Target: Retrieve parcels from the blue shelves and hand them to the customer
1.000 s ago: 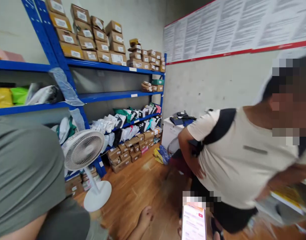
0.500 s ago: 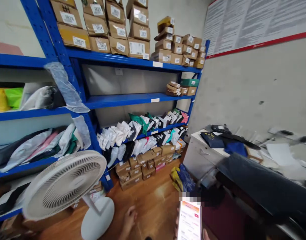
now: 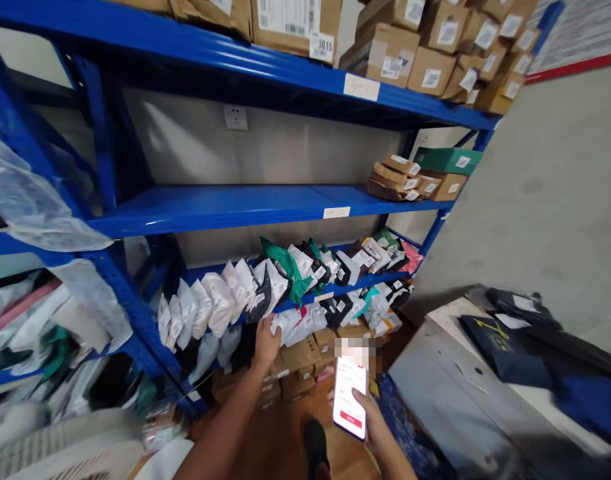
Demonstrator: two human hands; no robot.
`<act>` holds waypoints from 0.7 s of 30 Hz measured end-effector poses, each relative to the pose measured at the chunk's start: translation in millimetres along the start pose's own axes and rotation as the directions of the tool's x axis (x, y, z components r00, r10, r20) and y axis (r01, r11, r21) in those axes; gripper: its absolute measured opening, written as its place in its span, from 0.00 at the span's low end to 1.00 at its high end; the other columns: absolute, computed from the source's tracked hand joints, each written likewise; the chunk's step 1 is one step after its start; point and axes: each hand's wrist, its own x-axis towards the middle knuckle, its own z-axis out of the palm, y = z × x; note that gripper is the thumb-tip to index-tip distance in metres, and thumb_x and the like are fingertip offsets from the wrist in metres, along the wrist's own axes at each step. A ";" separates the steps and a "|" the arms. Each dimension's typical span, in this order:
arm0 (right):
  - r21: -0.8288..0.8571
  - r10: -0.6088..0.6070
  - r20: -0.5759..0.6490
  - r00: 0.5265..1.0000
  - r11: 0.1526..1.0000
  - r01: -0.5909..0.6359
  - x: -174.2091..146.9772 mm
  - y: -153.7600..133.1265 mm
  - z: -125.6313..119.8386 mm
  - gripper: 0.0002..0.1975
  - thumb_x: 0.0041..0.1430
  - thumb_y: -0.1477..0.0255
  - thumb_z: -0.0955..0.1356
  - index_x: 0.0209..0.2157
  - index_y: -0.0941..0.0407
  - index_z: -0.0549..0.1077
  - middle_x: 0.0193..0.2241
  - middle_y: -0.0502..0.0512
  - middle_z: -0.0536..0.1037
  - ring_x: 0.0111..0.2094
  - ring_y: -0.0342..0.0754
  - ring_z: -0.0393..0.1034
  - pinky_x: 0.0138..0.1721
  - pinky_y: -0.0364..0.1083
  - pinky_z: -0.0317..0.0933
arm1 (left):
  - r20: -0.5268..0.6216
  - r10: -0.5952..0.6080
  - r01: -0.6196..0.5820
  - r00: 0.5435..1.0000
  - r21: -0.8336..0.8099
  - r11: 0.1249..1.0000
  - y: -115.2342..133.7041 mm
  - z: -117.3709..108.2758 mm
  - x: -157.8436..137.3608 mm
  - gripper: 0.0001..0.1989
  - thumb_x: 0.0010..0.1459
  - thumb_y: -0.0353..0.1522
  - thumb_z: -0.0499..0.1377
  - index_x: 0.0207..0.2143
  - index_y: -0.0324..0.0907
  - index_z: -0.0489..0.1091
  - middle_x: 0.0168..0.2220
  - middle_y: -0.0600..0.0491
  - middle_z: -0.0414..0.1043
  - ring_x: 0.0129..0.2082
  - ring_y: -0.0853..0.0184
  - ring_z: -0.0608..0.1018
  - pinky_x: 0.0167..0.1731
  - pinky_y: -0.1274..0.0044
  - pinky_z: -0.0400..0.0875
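My left hand [image 3: 268,341] is stretched out to the lower row of packages, its fingers closed at the near edge of a white parcel bag [image 3: 286,327]; the fingertips are partly hidden. My right hand [image 3: 366,407] holds a smartphone [image 3: 349,403] upright, thumb over the lit screen, which shows a white page with a red button near the bottom. Just above my left hand, a dark parcel bag [image 3: 260,300] and a green parcel bag [image 3: 290,273] stand in the upper row of labelled bags.
The blue shelving rack [image 3: 235,207] spans the view, with cardboard boxes [image 3: 385,57] on top and more boxes [image 3: 300,353] below. A white fan [image 3: 70,447] stands at lower left. At right is a white cabinet [image 3: 445,380] with dark packages [image 3: 505,347] on it.
The view has come closer to the rack. My left hand has gone from low over the floor to the lower row of bags. The phone stays in my right hand, its screen page changed.
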 end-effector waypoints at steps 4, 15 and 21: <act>-0.134 0.039 0.082 0.996 0.991 -0.028 150.9 -21.5 -6.5 0.30 0.43 0.57 0.76 0.46 0.59 0.75 0.30 0.61 0.82 0.29 0.55 0.76 0.33 0.51 0.67 | -0.014 0.113 -0.107 0.993 0.226 0.968 31.9 35.9 129.9 0.27 0.55 0.28 0.54 0.58 0.39 0.62 0.56 0.42 0.61 0.59 0.56 0.62 0.61 0.66 0.53; -0.268 -0.014 0.028 1.000 0.963 0.021 495.0 -108.3 -4.7 0.31 0.35 0.67 0.79 0.44 0.55 0.73 0.34 0.54 0.82 0.34 0.56 0.77 0.38 0.53 0.69 | 0.074 0.028 -0.069 0.997 0.635 0.769 52.6 135.1 247.1 0.30 0.45 0.49 0.65 0.50 0.47 0.70 0.62 0.39 0.54 0.65 0.42 0.49 0.59 0.49 0.41; -0.252 0.045 0.060 0.997 0.967 -0.029 555.5 -96.1 19.7 0.27 0.30 0.71 0.79 0.38 0.57 0.76 0.31 0.54 0.82 0.33 0.55 0.77 0.35 0.51 0.70 | -0.023 -0.114 0.098 0.993 0.690 0.718 33.9 152.5 274.4 0.30 0.54 0.35 0.59 0.59 0.44 0.61 0.51 0.41 0.69 0.55 0.50 0.66 0.53 0.60 0.58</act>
